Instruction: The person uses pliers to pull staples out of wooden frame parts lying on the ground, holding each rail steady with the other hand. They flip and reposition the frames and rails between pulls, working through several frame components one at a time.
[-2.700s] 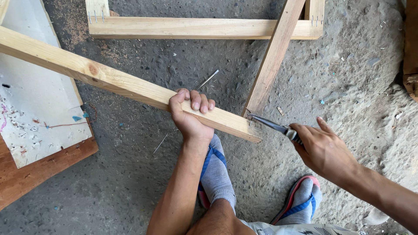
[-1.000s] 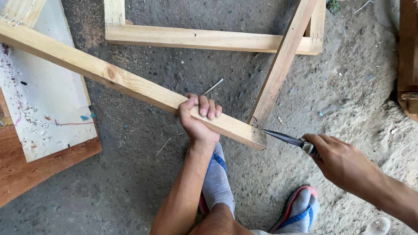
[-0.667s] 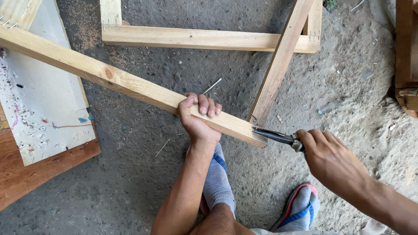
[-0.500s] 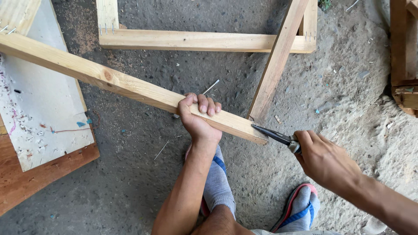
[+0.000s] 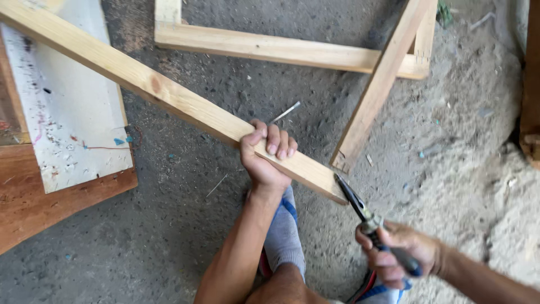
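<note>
I see my left hand (image 5: 265, 160) clenched round the wooden batten (image 5: 169, 95) at centre, my right hand (image 5: 396, 256) gripping pliers (image 5: 360, 205) whose tips touch its near end; whatever they're pulling isn't out yet

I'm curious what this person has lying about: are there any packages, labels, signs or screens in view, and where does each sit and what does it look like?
None: no package, label, sign or screen shows.
Nearest to one: a white board, flat on the ground at left, rectangular, speckled with paint marks.
It lies on a reddish-brown wooden panel.
</note>
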Motion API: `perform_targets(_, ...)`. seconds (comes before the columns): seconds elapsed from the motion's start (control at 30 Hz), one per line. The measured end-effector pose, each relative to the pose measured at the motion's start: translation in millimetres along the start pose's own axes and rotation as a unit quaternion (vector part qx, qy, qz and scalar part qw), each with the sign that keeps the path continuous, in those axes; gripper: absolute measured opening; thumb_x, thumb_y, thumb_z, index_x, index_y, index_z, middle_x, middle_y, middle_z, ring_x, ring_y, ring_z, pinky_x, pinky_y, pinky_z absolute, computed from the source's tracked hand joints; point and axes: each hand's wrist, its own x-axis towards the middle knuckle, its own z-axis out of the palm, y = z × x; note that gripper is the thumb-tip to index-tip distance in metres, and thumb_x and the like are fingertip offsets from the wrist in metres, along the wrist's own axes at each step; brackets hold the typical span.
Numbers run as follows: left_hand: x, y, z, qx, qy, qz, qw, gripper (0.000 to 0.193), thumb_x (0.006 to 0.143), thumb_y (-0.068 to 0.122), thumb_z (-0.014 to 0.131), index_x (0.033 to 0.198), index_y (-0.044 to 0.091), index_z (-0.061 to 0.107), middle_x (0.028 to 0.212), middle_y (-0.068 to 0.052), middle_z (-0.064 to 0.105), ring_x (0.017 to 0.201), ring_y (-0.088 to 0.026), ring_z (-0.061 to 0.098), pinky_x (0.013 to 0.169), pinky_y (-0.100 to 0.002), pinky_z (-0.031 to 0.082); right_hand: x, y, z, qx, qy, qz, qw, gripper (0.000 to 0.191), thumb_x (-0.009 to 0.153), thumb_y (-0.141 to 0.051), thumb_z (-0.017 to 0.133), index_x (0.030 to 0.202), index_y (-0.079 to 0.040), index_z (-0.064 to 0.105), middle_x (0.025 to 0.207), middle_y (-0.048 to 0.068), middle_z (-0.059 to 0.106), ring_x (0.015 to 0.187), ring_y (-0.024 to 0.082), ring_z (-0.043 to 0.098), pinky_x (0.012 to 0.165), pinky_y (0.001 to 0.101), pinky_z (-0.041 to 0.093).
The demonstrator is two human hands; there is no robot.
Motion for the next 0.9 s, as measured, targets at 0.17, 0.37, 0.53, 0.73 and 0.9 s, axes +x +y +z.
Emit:
perform_targets(0.17,9,-1,0,-0.004,0.003,-0.007,1.000,0.016,0.089,0.026,0.052,0.080,0.019,0.041,0.062,0.004,0.037,0.053,-0.011,0.037,0.059,-0.032,0.040,3,-8,14,-0.112,0.109,-0.028,0.987,0.053,0.092,-0.039,0.063,0.130,-0.004,0.051,0.084,0.008,0.066,0.077,0.023,0.070,0.076,0.0406,0.061)
perform_targets(0.37,12,-9,-1,-0.005,0.026,-0.011,1.000,0.015,0.091,0.026,0.052,0.082,0.019,0.044,0.061,0.004,0.038,0.053,-0.011,0.038,0.059,-0.032,0.040,-22,-29,48,-0.349,0.404,0.021,0.845,0.061,0.091,-0.039,0.060,0.144,-0.009,0.051,0.096,0.014,0.074,0.093,0.025,0.074,0.091,0.0400,0.061)
perform_targets(0.53,13,-10,-1,0.009,0.026,-0.001,1.000,0.017,0.093,0.027,0.053,0.081,0.019,0.043,0.061,0.004,0.040,0.053,-0.011,0.039,0.060,-0.033,0.041,-28,-44,74,-0.566,0.503,0.165,0.632,0.053,0.103,-0.034,0.056,0.152,-0.015,0.049,0.108,0.010,0.072,0.092,0.029,0.066,0.085,0.0470,0.057)
perform_targets(0.73,13,-12,-1,-0.006,0.045,-0.013,0.999,0.015,0.092,0.026,0.052,0.081,0.019,0.044,0.061,0.005,0.039,0.053,-0.010,0.040,0.058,-0.032,0.040,-19,-30,45,-0.811,0.493,0.057,0.310,0.049,0.099,-0.037,0.052,0.142,-0.016,0.052,0.105,0.006,0.069,0.092,0.022,0.071,0.089,0.0436,0.059)
perform_targets(0.9,13,-14,1,-0.008,0.036,-0.003,0.999,0.016,0.092,0.027,0.051,0.079,0.020,0.043,0.061,0.005,0.040,0.052,-0.010,0.040,0.057,-0.032,0.042,-31,-33,4,-0.728,0.505,0.094,0.454,0.046,0.100,-0.041,0.057,0.135,-0.011,0.055,0.089,0.005,0.070,0.082,0.021,0.069,0.084,0.0428,0.057)
